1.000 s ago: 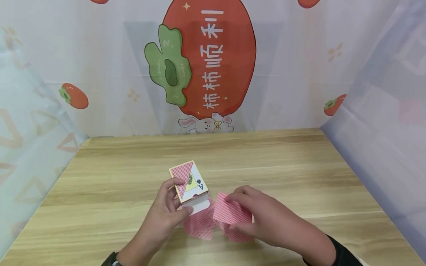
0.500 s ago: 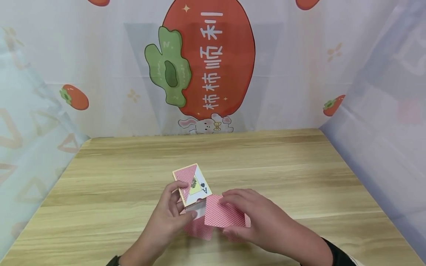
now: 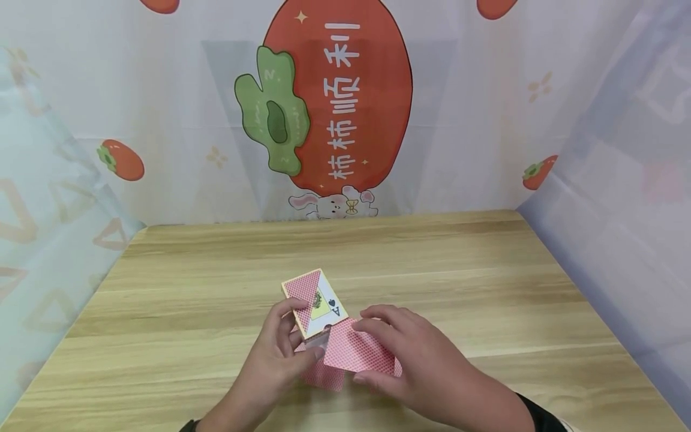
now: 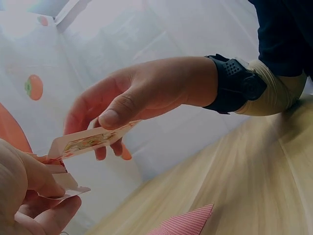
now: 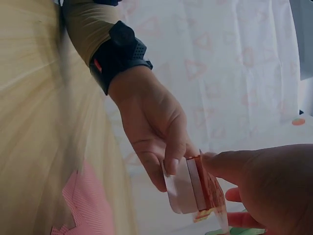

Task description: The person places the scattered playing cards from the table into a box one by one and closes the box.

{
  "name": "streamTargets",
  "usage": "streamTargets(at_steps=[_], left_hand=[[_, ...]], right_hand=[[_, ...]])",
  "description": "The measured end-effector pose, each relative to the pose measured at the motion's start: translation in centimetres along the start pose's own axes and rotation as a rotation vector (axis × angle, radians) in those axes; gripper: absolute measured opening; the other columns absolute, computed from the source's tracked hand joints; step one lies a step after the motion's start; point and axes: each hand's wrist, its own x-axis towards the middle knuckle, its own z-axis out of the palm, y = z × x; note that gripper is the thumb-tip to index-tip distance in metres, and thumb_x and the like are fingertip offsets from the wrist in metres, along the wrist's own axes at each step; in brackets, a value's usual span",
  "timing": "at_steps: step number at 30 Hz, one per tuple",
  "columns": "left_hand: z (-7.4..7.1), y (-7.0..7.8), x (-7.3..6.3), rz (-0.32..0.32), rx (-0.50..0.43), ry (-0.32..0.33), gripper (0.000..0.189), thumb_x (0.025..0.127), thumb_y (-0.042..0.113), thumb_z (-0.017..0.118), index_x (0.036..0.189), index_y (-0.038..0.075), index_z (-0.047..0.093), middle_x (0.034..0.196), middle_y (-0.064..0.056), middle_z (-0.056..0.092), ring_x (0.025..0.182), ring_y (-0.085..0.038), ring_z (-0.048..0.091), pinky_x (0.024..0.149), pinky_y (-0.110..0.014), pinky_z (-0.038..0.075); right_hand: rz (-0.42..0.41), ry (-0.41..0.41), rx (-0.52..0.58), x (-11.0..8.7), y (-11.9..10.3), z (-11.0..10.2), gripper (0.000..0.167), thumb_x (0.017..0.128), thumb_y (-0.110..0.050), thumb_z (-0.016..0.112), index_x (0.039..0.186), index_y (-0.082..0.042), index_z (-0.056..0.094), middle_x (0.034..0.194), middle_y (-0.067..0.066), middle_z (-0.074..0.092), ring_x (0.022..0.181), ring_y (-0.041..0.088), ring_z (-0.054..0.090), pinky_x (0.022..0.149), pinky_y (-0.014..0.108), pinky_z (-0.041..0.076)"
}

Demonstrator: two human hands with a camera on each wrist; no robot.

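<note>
My left hand [image 3: 270,360] grips a playing card box [image 3: 320,303], printed with an ace of spades and a red pattern, tilted above the table. Its flap is open, with my left thumb on it. My right hand [image 3: 429,360] pinches a red-backed playing card [image 3: 358,348] by its edges, close against the box's open end. The left wrist view shows the card's printed face [image 4: 93,142]; whether more cards lie behind it I cannot tell. Below both hands, more red-backed cards [image 3: 326,378] lie on the table, partly hidden.
The wood-grain table [image 3: 459,264] reaches back to a white curtain [image 3: 475,120] with a large persimmon print. Curtains also flank it at left and right. Each wrist wears a dark strapped device, such as the one [image 4: 237,83] on the right wrist.
My right hand has brought the card left to the box's open end, now covering part of the flap. The box has shifted slightly right and nearer.
</note>
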Motion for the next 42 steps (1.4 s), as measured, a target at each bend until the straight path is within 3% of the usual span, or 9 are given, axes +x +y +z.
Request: streamTargets(at_steps=[4,9,16,22,34,42], left_hand=[[0.1,-0.5,-0.1,0.068,0.007,-0.027,0.07,0.085,-0.016,0.063,0.14,0.008,0.028,0.142,-0.023,0.038,0.121,-0.023,0.059,0.09,-0.029,0.058],[0.3,-0.8,-0.2,0.119,-0.008,-0.06,0.066,0.089,-0.015,0.062,0.141,0.006,0.026,0.145,-0.025,0.032,0.124,-0.022,0.058,0.092,-0.029,0.057],[0.8,-1.2,-0.4,0.164,-0.005,-0.079,0.066,0.087,-0.017,0.062,0.14,0.004,0.028,0.144,-0.021,0.035,0.126,-0.024,0.057,0.093,-0.031,0.057],[1.1,-1.6,-0.4,0.2,0.005,-0.1,0.065,0.087,-0.018,0.061,0.139,0.003,0.028,0.144,-0.018,0.039,0.125,-0.024,0.058,0.094,-0.031,0.057],[1.8,-1.9,-0.6,0.18,-0.004,-0.079,0.065,0.086,-0.019,0.06,0.139,0.003,0.029,0.143,-0.026,0.035,0.126,-0.024,0.057,0.099,-0.037,0.054],[2.0,-1.7,-0.8,0.15,-0.005,-0.074,0.066,0.086,-0.016,0.063,0.14,0.004,0.029,0.14,-0.025,0.034,0.124,-0.025,0.058,0.096,-0.037,0.056]], right_hand=[[-0.05,0.082,-0.051,-0.2,-0.1,0.4,0.056,0.085,-0.058,0.075,0.13,-0.026,0.063,0.13,-0.013,0.059,0.121,0.007,0.056,0.099,0.036,0.053],[-0.082,0.138,-0.095,-0.4,-0.3,0.8,0.053,0.086,-0.057,0.075,0.127,-0.024,0.065,0.125,-0.012,0.06,0.116,0.008,0.057,0.096,0.035,0.053],[-0.177,0.284,-0.141,-0.5,-0.8,1.5,0.036,0.088,-0.051,0.074,0.113,-0.025,0.07,0.117,-0.008,0.062,0.093,0.01,0.057,0.076,0.028,0.052],[-0.215,0.369,-0.171,-0.6,-1.0,1.9,0.033,0.086,-0.048,0.076,0.107,-0.023,0.071,0.11,-0.007,0.063,0.08,0.009,0.053,0.063,0.019,0.046],[-0.184,0.419,-0.192,-0.9,-1.2,2.3,0.034,0.083,-0.047,0.077,0.104,-0.02,0.072,0.105,-0.005,0.065,0.08,0.011,0.058,0.058,0.019,0.047],[-0.162,0.346,-0.162,-0.8,-1.4,3.0,0.037,0.082,-0.048,0.079,0.108,-0.021,0.072,0.109,-0.005,0.062,0.085,0.009,0.056,0.061,0.017,0.047]])
